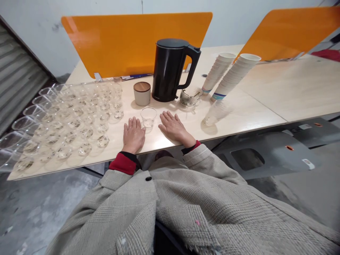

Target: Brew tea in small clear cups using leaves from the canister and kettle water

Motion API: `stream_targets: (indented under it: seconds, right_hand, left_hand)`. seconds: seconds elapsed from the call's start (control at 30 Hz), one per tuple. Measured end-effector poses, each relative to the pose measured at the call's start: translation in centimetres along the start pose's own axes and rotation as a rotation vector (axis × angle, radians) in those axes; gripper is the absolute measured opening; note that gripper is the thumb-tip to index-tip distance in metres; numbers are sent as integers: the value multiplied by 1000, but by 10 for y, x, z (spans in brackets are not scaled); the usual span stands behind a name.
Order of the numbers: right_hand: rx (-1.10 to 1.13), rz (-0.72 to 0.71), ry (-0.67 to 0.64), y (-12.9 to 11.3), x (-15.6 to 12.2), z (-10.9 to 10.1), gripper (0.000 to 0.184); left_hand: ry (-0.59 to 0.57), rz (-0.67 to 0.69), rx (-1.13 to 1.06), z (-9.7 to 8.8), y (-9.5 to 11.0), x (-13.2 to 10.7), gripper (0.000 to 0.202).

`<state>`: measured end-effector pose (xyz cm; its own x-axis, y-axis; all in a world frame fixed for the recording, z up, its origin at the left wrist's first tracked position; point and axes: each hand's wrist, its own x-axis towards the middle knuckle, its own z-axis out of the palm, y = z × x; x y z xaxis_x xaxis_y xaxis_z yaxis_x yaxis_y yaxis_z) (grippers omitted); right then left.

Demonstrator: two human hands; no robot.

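My left hand [133,135] lies flat on the pale wooden table [265,95], fingers stretched out, holding nothing. My right hand [174,128] lies flat too, palm down, fingers apart. Between them, just beyond the fingertips, stands a small clear plastic cup [148,117], upright and touched by neither hand. Behind it stand a small white jar with a wooden lid [142,93] and a black electric kettle [171,69].
Several clear cups [66,120] in rows cover the table's left part. Right of the kettle sit a glass dish with a metal utensil [189,97], two leaning stacks of paper cups [228,76] and a stack of clear cups [216,112]. Orange dividers [132,42] stand behind.
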<state>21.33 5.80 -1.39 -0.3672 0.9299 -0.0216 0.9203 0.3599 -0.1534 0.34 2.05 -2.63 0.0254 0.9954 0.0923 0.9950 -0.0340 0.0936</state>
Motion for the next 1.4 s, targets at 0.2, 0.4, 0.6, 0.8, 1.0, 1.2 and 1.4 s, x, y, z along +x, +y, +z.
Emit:
stream_targets:
  seconds: [0.2,0.4,0.6,0.8,1.0,1.2,1.4]
  right_hand:
    - [13,2,4,0,0,0,70]
    - [14,-1,1,0,0,-1,71]
    - [15,2,-4,0,0,-1,71]
    - [15,3,10,0,1,0,71]
    - [24,12,8,0,0,0,71]
    - [30,13,4,-2,0,-2,71]
    - [53,1,24,2,-1,-2,71]
  left_hand:
    - [43,0,-6,12,-3,3,65]
    - [50,1,-8,14,-4,4,66]
    - [56,3,0,14,-4,4,66]
    - [38,-3,-20,6,-1,1,65]
    - [60,0,-5,12,-3,3,65]
    - [80,6,-8,14,-4,3,64]
    - [51,9,-13,7,-3,2,65]
